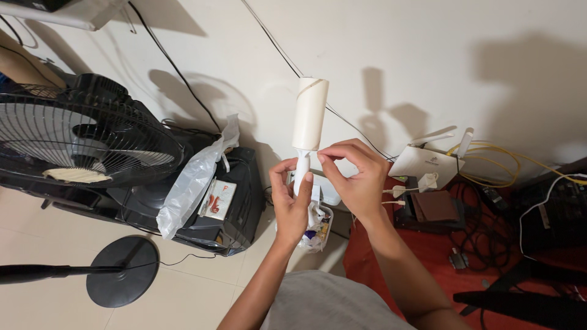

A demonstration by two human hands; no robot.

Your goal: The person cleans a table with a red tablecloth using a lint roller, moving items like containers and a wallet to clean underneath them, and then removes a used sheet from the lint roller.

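Lint roller [310, 113] held upright, mid-frame, in front of the wall

Handle's gripped in the left hand [290, 205]; sheet edge is pinched by the right hand [354, 177]. Probably best peeled slowly, roller kept steady.

Your left hand [292, 205] covers the lower handle of the white lint roller [309, 116]; its bottom end can't be seen. Your right hand's fingers [335, 153] hide whatever they pinch, possibly a sheet edge. The fan [79, 140] is cut off at the left edge. Print on the small carton [219, 198] is too small to read.
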